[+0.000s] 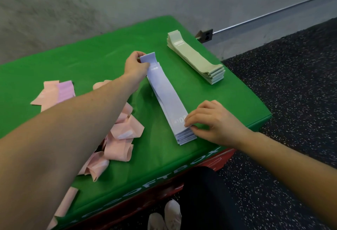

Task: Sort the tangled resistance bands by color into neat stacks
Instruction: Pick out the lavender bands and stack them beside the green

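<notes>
1. Head camera is showing me working on the stack of flat lavender-blue resistance bands (168,98), which is lying across the middle of the green padded box top (91,62), its near end close to the front edge.
2. I am pinching the far end of the top lavender band with my left hand (135,65), fingers curled round its upturned end.
3. I am pinching the near end of the lavender stack with my right hand (209,120), fingertips on top and thumb at the stack's side.
4. I am judging this step as squaring the lavender pile; the stack of pale sage-green bands (196,58) near the far right corner looks finished.
5. Next, I am expecting to lay the lifted end flat, then turn to the tangled heap of pink bands (120,135) toward the left front edge, which calls for teasing loops apart one at a time.
6. I am also noting a lilac-pink band (65,90) near the left edge, lying over pink ones.
</notes>
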Motion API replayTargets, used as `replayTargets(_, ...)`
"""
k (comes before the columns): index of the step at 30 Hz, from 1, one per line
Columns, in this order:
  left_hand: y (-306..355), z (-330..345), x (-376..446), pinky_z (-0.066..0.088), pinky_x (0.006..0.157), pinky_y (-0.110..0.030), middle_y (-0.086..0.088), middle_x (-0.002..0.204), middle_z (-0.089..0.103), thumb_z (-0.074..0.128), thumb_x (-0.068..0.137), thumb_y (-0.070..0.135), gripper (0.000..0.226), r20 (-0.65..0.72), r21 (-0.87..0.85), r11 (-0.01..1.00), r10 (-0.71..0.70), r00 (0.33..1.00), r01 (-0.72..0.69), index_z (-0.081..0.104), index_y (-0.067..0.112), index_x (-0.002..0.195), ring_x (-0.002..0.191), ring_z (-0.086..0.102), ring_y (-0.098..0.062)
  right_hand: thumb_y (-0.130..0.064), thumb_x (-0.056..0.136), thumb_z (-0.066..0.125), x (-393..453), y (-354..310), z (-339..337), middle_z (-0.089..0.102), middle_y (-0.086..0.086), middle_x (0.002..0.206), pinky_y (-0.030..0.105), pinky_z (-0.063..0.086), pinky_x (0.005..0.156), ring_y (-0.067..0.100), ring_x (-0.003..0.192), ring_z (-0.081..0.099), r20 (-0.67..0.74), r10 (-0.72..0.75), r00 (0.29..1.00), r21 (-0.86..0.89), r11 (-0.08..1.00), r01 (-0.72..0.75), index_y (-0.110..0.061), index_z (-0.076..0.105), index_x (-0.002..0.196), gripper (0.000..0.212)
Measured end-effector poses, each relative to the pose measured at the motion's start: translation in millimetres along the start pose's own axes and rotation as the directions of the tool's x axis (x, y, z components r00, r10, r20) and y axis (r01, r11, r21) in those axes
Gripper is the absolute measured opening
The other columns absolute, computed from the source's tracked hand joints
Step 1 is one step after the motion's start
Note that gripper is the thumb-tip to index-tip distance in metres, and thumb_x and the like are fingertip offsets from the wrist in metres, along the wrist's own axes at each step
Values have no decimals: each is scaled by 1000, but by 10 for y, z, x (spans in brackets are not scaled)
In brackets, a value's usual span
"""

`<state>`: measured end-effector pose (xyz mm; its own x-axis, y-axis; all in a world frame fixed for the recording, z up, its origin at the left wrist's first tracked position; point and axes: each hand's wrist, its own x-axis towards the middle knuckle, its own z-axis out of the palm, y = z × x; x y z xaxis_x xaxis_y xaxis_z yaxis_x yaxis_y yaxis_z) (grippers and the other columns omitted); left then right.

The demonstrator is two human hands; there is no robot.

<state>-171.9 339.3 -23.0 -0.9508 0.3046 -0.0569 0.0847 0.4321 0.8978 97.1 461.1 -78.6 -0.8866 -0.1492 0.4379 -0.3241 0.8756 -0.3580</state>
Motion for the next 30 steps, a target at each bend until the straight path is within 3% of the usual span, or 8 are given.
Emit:
replayTargets(4, -62, 54, 53, 44, 65, -16, -3, 109, 58, 57, 96, 0, 22, 3, 79, 995, 62, 998, -62, 52, 15, 111, 92, 55, -15, -38, 92, 66, -64, 58, 49, 72, -15, 108, 35, 47, 78, 9, 95, 53, 12, 20, 1000, 14, 1000, -21, -27, 77, 104, 19)
replayTargets(7, -142, 82, 110, 46, 73, -18, -2, 112, 58, 55, 97, 0, 25, 6, 132, 989, 69, 998, -69, 56, 13, 118, 95, 57, -15, -39, 93, 67, -96, 69, 70, 69, -12, 104, 32, 44, 79, 12, 94, 54, 15, 16, 1000, 1, 1000, -16, -27, 78, 105, 20)
replayTargets(13, -351, 91, 181, 42, 61, -19, 7, 99, 56, 51, 97, 4, 32, 20, 264, 959, 100, 995, -101, 60, 14, 126, 67, 48, -7, -40, 93, 67, -116, 71, 94, 68, -10, 101, 34, 45, 77, 12, 91, 57, -8, -7, 1000, 31, 999, 7, -26, 78, 102, 20)
replayTargets(17, -405, 82, 224, 52, 86, -32, 0, 132, 50, 57, 99, 15, 25, 57, 378, 907, 178, 982, -186, 65, 21, 122, 91, 58, -19, -39, 94, 66, -138, 78, 105, 68, -9, 102, 34, 44, 76, 13, 90, 57, -30, -16, 999, 27, 999, 17, -25, 78, 103, 20)
replayTargets(19, -406, 93, 240, 44, 83, -20, -2, 144, 41, 57, 100, 18, 26, 75, 427, 875, 216, 973, -227, 64, 20, 125, 96, 50, -12, -39, 94, 66, -139, 80, 103, 68, -9, 102, 34, 45, 76, 13, 89, 56, -33, -21, 999, 26, 999, 22, -26, 77, 104, 20)
replayTargets(22, -352, 130, 226, 45, 74, -15, -4, 149, 39, 54, 101, 25, 41, 123, 476, 841, 225, 967, -256, 52, 19, 142, 85, 54, -11, -38, 95, 66, -132, 87, 93, 67, -9, 104, 34, 45, 77, 13, 90, 56, -9, -41, 999, 8, 999, 41, -27, 76, 109, 20)
replayTargets(26, -231, 230, 240, 43, 100, -42, -5, 151, 40, 58, 90, 61, 69, 137, 620, 763, 126, 982, -185, 40, 27, 148, 123, 54, -24, -38, 96, 65, -124, 94, 82, 66, -8, 104, 35, 44, 76, 14, 91, 56, 3, -58, 998, -14, 998, 58, -28, 75, 110, 20)
replayTargets(30, -172, 351, 303, 42, 98, -40, -8, 150, 41, 63, 86, 60, 77, 192, 700, 697, 26, 981, -155, 38, 24, 150, 131, 48, -31, -43, 96, 64, -113, 122, 50, 66, -9, 105, 37, 45, 74, 15, 92, 56, 32, -60, 998, -12, 998, 61, -30, 75, 111, 23)
